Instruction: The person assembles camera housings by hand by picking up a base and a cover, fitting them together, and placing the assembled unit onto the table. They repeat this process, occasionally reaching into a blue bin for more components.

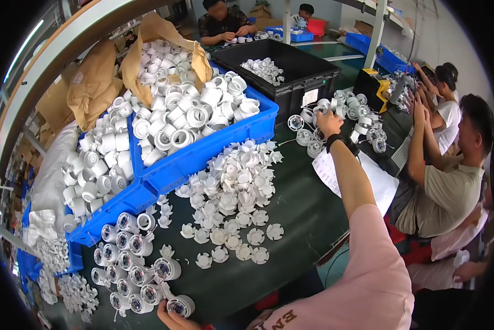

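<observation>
My left hand (172,318), at the lower edge, has its fingers closed round a white cylindrical housing (181,306) with a circuit board in its open end. It lies beside a cluster of similar filled housings (127,243). My right hand (329,124) reaches far to the right, its fingers bent down on a white round part with a clear cover (322,105) in a loose group of such parts (362,110). The fingertips are partly hidden. Between my hands lies a heap of white petal-shaped plastic pieces (233,187), some spread singly toward me.
Blue bins (203,147) full of white plastic sleeves stand at left, with a brown paper bag (142,52). Behind is a black crate (291,58) holding small white pieces. A paper sheet (376,184) lies under my right forearm. Co-workers sit at the right and far side.
</observation>
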Motion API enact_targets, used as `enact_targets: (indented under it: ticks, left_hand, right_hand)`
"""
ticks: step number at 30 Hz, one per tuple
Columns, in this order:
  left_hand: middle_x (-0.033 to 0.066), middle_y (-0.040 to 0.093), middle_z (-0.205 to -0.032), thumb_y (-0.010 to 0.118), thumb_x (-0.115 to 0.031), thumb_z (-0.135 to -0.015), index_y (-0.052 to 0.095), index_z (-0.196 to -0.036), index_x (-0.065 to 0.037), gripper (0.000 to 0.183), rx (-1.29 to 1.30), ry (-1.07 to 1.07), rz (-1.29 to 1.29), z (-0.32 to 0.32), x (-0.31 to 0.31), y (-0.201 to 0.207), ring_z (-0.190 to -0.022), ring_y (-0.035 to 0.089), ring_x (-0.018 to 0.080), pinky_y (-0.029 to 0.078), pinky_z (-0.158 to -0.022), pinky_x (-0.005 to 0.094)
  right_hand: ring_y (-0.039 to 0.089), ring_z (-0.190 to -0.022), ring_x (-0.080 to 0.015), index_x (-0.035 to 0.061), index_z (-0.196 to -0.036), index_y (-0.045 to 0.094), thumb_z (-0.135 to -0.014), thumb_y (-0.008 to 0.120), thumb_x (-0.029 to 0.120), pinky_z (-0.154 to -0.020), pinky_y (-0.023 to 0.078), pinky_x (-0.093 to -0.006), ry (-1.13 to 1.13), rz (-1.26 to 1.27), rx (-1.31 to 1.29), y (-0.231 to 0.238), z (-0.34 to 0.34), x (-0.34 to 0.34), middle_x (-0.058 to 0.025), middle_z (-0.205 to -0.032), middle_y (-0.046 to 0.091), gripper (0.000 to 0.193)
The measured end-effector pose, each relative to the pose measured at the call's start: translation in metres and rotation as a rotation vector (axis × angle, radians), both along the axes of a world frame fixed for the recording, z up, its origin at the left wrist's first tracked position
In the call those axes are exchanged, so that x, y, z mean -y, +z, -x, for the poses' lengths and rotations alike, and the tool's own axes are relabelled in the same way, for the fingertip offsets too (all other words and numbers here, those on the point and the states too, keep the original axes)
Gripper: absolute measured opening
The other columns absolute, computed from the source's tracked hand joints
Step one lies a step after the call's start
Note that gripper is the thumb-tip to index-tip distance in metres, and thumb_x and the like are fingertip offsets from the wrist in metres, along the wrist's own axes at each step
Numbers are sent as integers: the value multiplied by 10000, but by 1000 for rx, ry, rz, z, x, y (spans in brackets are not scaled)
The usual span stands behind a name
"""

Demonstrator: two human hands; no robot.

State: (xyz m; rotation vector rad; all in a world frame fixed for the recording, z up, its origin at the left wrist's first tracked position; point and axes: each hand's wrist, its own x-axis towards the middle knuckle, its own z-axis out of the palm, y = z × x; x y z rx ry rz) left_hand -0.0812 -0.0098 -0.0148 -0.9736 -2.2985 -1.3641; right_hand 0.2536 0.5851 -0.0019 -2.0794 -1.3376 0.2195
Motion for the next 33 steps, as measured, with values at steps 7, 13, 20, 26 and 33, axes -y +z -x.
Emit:
enact_targets:
  ticks: [7,13,20,26,33]
  left_hand:
    - [223,549,-1155,365,-242,-988,506,-1190,93,416,141,-31,-15,4,12,-18,-1072,531,328,384,-959,398]
    - [225,551,-1178,375,-200,-982,507,-1212,96,399,68,-85,19,0,12,-9,-1099,527,336,376,-973,397]
    - [227,565,-1120,394,-178,-961,517,-1180,96,372,67,-79,-31,0,13,-6,-1012,543,344,405,-906,403]
    - [191,550,-1207,529,-129,-898,492,-1254,64,407,71,-161,3,1,20,-8,-1092,534,300,379,-976,368]
    - [196,541,-1190,690,-118,-770,486,-1268,37,560,-31,-185,36,-4,11,6,-1098,514,348,376,-956,422]
  right_hand:
    - [413,-1217,-457,91,-1132,671,-808,513,496,-1055,305,-477,83,-81,31,-11,20,22,-301,-1208,537,542]
    - [329,-1252,-444,-11,-1191,561,-826,531,481,-1023,354,-498,76,36,-19,-7,89,61,-292,-1321,378,614]
    - [411,-1232,-414,28,-1226,508,-797,602,385,-983,390,-494,356,21,-7,20,96,129,-267,-1300,428,566]
    - [558,-1093,-405,65,-1182,558,-699,696,352,-903,437,-538,677,210,680,52,51,172,-172,-1048,663,578]
    - [546,-1037,-349,121,-1206,541,-730,636,199,-877,346,-558,843,96,949,40,31,174,-137,-993,649,492]
